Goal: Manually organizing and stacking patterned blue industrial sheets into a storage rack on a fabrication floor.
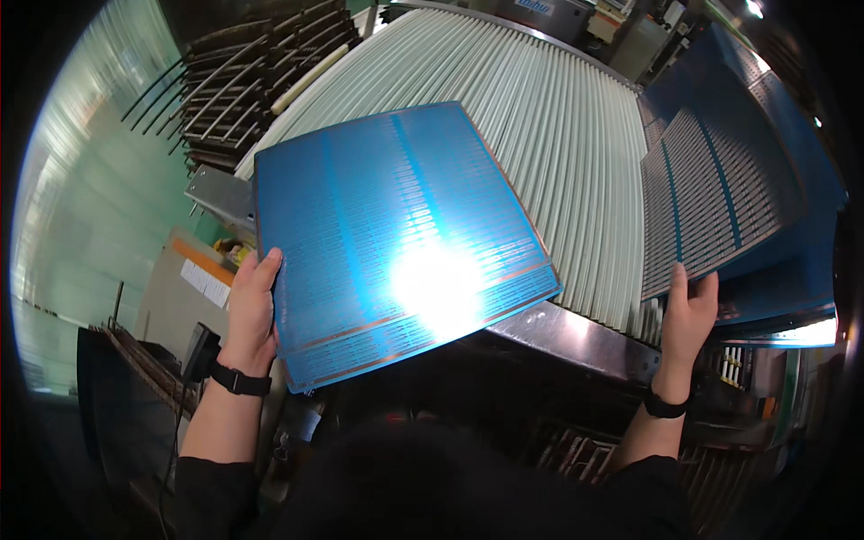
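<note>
My left hand grips the left edge of a blue circuit board panel with copper-coloured edges and rows of fine marks. The panel is tilted in front of me, with a bright glare near its lower middle. A second edge shows along its bottom; whether that is another panel beneath, I cannot tell. On the right, my right hand pinches the lower edge of another panel, which looks grey with blue stripes. Thumb on top, its other fingers are mostly hidden under that panel. Black bands circle both wrists.
A white ribbed bed stretches away behind the blue panel, with a metal rail along its near edge. More large blue panels stand at the right. Dark rods jut out at the far left, above a sheet of paper on a board.
</note>
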`<state>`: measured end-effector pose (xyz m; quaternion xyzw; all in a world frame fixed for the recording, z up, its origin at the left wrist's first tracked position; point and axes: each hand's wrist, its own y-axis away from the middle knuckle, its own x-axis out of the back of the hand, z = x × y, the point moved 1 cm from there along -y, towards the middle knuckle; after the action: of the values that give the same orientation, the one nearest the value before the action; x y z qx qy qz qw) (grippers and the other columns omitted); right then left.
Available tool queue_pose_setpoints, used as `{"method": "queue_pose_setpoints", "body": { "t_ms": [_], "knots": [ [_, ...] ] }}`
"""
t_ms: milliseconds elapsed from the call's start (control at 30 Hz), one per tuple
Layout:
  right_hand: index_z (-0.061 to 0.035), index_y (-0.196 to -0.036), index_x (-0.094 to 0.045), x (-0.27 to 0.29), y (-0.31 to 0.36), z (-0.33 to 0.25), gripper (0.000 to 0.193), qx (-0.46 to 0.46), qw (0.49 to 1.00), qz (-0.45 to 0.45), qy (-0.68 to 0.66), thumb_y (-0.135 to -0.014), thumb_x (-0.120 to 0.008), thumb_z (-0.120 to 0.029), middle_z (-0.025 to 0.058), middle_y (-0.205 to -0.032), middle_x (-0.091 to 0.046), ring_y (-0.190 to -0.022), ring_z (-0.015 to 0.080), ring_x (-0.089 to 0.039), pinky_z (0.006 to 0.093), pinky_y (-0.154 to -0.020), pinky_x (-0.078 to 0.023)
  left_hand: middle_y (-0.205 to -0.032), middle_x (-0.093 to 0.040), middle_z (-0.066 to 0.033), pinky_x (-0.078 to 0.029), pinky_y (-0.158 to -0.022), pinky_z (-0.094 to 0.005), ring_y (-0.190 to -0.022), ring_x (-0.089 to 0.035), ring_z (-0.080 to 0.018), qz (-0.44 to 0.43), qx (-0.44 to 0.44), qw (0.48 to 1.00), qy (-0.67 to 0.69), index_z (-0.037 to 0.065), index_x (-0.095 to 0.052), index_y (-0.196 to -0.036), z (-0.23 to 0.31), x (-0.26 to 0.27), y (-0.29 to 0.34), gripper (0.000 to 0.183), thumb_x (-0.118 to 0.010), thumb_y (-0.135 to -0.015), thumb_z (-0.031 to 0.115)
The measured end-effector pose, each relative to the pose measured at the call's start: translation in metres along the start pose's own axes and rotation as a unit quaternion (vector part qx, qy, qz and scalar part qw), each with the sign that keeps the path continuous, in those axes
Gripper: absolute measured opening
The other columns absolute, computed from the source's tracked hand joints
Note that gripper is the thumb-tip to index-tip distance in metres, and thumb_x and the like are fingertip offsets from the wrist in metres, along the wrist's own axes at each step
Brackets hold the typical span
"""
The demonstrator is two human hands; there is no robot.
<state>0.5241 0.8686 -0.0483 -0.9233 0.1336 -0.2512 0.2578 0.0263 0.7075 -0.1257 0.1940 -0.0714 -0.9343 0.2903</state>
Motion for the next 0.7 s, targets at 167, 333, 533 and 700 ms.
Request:
{"method": "queue_pose_setpoints", "body": {
  "t_ms": [167, 333, 533, 700],
  "knots": [
    [0.0064, -0.108, -0.062, -0.01, -0.014, 0.017, 0.018, 0.085, 0.986, -0.018, 0.141, -0.102, -0.061, -0.011, 0.0084, -0.092, -0.067, -0.078, 0.0102, -0.056, 0.0264, -0.074, -0.047, -0.12, -0.065, -0.008, -0.056, -0.09, -0.0308, -0.103, -0.066, -0.0153, -0.034, 0.005, 0.999, 0.01, 0.0, -0.05, -0.136, 0.002, -0.011, 0.002, 0.04, -0.059, -0.103, 0.021],
    [0.0074, -0.109, -0.062, 0.03, -0.02, -0.009, 0.021, 0.062, 0.995, 0.079, 0.018, -0.105, -0.058, -0.013, 0.0096, -0.106, -0.071, -0.093, 0.0122, -0.063, 0.0276, -0.084, -0.05, -0.123, -0.065, -0.0103, -0.055, -0.092, -0.0338, -0.106, -0.065, -0.0182, -0.037, -0.006, 0.999, 0.023, 0.0, -0.05, -0.135, 0.008, -0.016, 0.007, 0.039, -0.058, -0.102, 0.018],
    [-0.0005, -0.105, -0.064, -0.003, -0.036, -0.06, 0.016, -0.011, 0.954, 0.077, -0.29, -0.103, -0.063, -0.016, 0.0038, -0.098, -0.067, -0.089, 0.0097, -0.06, 0.0265, -0.082, -0.048, -0.13, -0.061, -0.0127, -0.052, -0.101, -0.0373, -0.116, -0.062, -0.0224, -0.068, 0.009, 0.996, 0.061, 0.0, -0.045, -0.143, 0.002, -0.01, 0.006, 0.044, -0.054, -0.102, 0.014],
    [0.0, -0.114, -0.061, -0.032, -0.044, -0.098, 0.018, -0.077, 0.912, 0.021, -0.402, -0.1, -0.061, -0.012, 0.0076, -0.104, -0.067, -0.089, 0.0148, -0.064, 0.0305, -0.078, -0.054, -0.138, -0.053, -0.0125, -0.044, -0.106, -0.0377, -0.123, -0.053, -0.0222, 0.054, -0.192, 0.971, -0.133, 0.003, -0.045, -0.141, -0.007, 0.042, 0.001, 0.045, -0.056, -0.099, 0.01]
  ]
}}
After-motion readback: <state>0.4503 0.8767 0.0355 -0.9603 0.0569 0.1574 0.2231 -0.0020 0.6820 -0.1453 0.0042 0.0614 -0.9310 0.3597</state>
